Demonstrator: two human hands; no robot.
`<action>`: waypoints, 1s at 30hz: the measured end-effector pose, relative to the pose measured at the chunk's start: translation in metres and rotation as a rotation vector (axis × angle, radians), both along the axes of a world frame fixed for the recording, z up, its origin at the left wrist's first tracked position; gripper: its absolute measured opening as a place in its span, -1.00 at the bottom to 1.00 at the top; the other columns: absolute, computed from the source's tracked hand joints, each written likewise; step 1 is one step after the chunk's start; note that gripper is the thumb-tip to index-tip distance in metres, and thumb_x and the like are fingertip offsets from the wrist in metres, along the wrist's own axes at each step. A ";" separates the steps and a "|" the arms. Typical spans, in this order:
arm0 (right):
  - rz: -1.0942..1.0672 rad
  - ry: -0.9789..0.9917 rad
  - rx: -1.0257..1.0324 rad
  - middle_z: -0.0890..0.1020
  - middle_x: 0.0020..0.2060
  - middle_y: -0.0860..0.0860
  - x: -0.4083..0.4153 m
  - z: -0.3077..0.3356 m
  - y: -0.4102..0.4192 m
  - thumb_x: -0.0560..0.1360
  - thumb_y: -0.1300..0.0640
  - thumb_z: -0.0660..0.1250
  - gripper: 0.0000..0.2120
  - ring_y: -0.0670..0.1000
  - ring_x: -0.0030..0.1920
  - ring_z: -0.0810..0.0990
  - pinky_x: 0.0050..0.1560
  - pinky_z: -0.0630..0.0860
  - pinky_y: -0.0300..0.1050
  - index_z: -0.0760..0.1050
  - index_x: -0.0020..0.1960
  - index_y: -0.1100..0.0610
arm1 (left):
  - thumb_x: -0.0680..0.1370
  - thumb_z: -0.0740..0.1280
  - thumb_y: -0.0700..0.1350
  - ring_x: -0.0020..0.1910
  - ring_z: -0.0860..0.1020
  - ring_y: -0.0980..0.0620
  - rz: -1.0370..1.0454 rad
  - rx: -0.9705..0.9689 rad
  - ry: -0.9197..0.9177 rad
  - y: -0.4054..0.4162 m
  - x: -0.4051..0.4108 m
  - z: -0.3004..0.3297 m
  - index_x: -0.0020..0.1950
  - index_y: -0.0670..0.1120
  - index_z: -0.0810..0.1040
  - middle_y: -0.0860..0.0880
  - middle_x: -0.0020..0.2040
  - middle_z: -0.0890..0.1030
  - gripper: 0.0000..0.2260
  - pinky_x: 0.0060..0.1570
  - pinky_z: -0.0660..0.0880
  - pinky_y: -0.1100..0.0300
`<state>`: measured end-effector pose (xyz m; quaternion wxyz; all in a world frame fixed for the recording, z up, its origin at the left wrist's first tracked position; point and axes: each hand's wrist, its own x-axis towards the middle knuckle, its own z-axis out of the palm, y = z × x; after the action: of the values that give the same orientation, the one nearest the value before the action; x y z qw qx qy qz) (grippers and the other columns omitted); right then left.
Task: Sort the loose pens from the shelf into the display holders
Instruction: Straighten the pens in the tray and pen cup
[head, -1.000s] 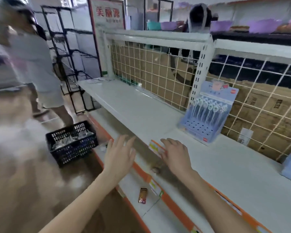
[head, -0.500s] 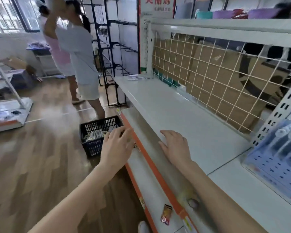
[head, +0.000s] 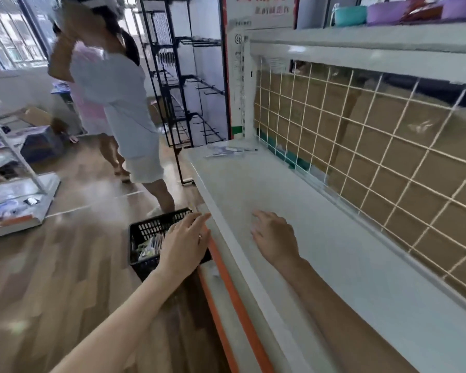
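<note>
Head view: long white shelf point(head: 320, 238), wide bare top, wire grid point(head: 361, 157) behind. Left hand point(head: 184, 246) flat, fingers straight, over the front edge. Right hand point(head: 276, 239) loose above the shelf, holding nothing. Pens point(head: 228, 151) blurry, pale, at the far end. Black basket point(head: 151, 232) on the floor below.

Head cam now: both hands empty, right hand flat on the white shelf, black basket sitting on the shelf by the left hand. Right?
Not quite. The black basket stands on the wooden floor below the left hand, not on the shelf. The rest holds in the head view: both hands are empty, and the right hand lies flat on the white shelf.
</note>
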<state>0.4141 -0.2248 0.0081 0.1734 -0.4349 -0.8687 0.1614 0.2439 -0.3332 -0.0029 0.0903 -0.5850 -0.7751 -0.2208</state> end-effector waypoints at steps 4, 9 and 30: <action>-0.004 -0.025 -0.084 0.46 0.28 0.04 -0.020 -0.015 0.032 0.57 0.11 0.20 -0.62 0.11 0.26 0.41 0.21 0.33 -0.11 0.34 0.38 0.05 | 0.51 0.30 -0.10 -0.14 0.64 -0.15 -0.043 0.035 -0.042 0.034 -0.031 -0.003 0.21 -0.14 0.55 -0.12 0.12 0.60 -0.70 -0.18 0.56 0.02; -0.058 0.017 -0.119 0.42 0.34 0.03 -0.052 -0.025 0.074 0.57 0.13 0.20 -0.60 0.09 0.30 0.39 0.26 0.31 -0.12 0.32 0.40 0.06 | 0.54 0.16 0.00 -0.10 0.62 -0.18 -0.143 0.090 -0.094 0.100 -0.089 -0.001 0.20 -0.15 0.55 -0.15 0.10 0.60 -0.65 -0.15 0.58 -0.05; -0.518 0.161 -0.135 0.51 0.24 0.06 -0.264 -0.055 0.282 0.51 0.05 0.25 -0.64 0.10 0.26 0.42 0.26 0.32 -0.05 0.46 0.29 0.09 | 0.55 0.25 -0.30 0.14 0.54 -0.17 -0.550 0.027 -0.109 0.384 -0.297 -0.032 0.26 -0.19 0.52 -0.14 0.21 0.55 -0.72 0.10 0.50 -0.03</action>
<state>0.1496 0.0570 -0.0466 0.2482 -0.6389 -0.6993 0.2031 -0.0530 0.0507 -0.0348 -0.0070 -0.7594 -0.5878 -0.2787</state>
